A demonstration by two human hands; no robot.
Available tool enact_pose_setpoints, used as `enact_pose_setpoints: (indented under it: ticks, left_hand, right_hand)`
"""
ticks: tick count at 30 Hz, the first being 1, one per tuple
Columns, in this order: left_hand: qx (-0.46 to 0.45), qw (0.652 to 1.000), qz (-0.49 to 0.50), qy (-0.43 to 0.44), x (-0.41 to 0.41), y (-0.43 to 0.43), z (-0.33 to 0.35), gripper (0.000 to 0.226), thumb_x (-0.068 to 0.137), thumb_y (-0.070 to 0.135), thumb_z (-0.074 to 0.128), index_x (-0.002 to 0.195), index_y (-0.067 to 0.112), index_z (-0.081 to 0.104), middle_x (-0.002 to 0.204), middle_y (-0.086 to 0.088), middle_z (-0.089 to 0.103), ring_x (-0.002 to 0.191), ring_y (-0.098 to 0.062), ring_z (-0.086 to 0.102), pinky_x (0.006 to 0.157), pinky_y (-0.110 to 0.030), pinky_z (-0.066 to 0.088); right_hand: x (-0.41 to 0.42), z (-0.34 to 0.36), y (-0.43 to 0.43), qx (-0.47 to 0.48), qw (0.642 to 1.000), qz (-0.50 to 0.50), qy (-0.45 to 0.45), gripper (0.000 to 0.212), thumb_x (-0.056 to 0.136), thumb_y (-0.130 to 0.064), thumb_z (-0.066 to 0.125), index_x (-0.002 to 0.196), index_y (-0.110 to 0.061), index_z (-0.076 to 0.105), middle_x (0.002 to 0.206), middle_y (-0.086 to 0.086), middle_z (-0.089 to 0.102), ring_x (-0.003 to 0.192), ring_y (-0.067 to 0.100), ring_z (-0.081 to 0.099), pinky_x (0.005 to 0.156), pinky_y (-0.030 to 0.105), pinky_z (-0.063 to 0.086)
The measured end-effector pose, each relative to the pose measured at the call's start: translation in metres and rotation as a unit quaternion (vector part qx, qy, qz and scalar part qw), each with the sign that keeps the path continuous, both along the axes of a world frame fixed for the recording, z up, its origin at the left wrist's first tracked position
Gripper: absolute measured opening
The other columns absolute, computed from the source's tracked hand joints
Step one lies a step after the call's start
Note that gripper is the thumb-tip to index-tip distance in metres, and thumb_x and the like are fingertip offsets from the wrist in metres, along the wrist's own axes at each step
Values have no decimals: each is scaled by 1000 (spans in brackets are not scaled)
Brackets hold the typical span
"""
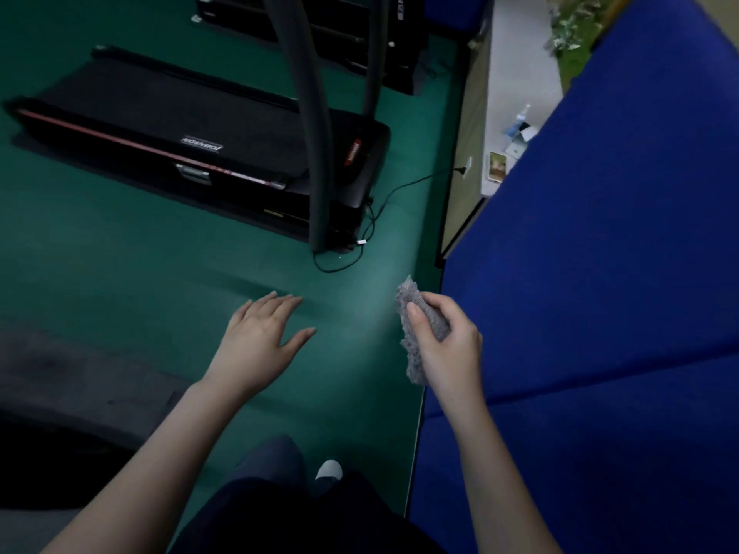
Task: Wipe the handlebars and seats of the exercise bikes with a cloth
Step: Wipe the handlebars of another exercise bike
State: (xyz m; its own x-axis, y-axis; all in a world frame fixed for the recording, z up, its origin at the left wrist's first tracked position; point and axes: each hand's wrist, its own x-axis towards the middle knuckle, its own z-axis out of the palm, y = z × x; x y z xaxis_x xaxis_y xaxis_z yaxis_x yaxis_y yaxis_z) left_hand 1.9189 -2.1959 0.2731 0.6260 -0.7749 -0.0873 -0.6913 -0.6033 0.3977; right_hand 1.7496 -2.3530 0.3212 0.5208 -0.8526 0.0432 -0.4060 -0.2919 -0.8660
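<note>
Clearly the cloth (408,295) is ready for use: the right hand (448,345) grasps it, thumb pressed across the front and fingers curled behind, with the grey, nubby fabric bunched and sticking out above and below the fist. The left hand (260,337) is released, palm down, fingers straight and slightly spread, holding nothing and hovering over the green floor (120,265). Both hands are in the air, touching no equipment.

Below them a pale shoe (328,469) shows on the floor. Just right of the cloth hand rise blue padded mats (600,273). Ahead stands a black treadmill (168,125) with grey uprights (316,133), and a power cable (400,189) runs from it towards a pale ledge (516,86) that carries a few small items.

No exercise bike, handlebar or seat can be made out, so this looks like a moment between wiping steps, with the person walking, cloth in hand. The next move probably calls for reaching a bike, perhaps steadying it with the free hand, and opening the bunched cloth enough to wrap a handlebar.
</note>
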Motion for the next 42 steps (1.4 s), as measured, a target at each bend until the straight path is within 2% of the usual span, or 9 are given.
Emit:
enact_pose_setpoints:
  ticks: [4,8,13,17,19,23,28,32,42]
  left_hand:
    - [10,998,65,6,27,14,-3,58,92,50,47,141,20,41,147,0,42,142,-17,27,116,-36,15]
    - [27,992,123,6,67,30,-9,58,92,51,47,141,20,41,148,1,40,142,-17,27,116,-37,16]
    - [33,985,168,17,129,40,-13,58,92,51,47,141,20,40,150,0,38,142,-18,26,117,-37,17]
    - [26,981,190,20,179,44,-8,59,92,49,48,141,18,41,151,-2,35,140,-20,29,116,-38,19]
    - [29,979,201,19,202,47,-6,59,93,51,46,142,19,39,152,-1,33,141,-19,28,116,-37,19]
    - [30,968,250,15,235,64,-2,59,93,51,46,142,19,39,153,-1,32,141,-20,28,115,-37,20]
    - [50,940,337,31,253,98,-3,60,93,51,46,143,18,38,153,-2,33,141,-19,28,116,-36,20]
    - [64,906,415,43,265,124,-4,60,93,51,44,143,19,37,151,0,35,142,-18,26,116,-38,19]
    - [39,819,571,42,338,103,-1,59,94,52,41,145,22,33,152,5,33,144,-14,19,118,-36,12]
  right_hand:
    - [46,-2,-8,9,998,62,12,21,90,-30,64,108,-21,67,100,-15,64,99,6,58,91,24,45]
    - [110,-7,-10,4,993,120,6,18,88,-28,66,105,-20,68,90,-27,60,87,-13,55,81,6,39]
    - [191,-11,-5,-3,986,164,-1,16,87,-28,67,102,-21,69,91,-15,67,87,2,60,80,14,44]
    - [250,-12,-10,-16,983,185,-8,14,87,-26,68,100,-23,68,87,-27,62,84,-9,57,76,1,38]
    - [278,-12,-10,-17,981,193,-14,13,87,-26,68,100,-24,68,87,-27,62,83,-11,57,77,5,39]
    - [331,-10,-1,-5,970,242,-16,13,87,-26,67,100,-23,68,91,-14,68,86,4,62,81,19,46]
    - [394,-8,23,-15,943,332,-17,15,87,-21,68,101,-17,69,90,-12,66,86,-1,58,79,9,41]
    - [444,-7,40,4,912,409,-7,15,88,-20,67,102,-15,69,94,-8,68,89,7,61,82,15,43]
    - [593,-4,38,13,826,563,-9,14,89,-22,66,102,-20,68,95,-10,68,92,5,62,79,8,43]
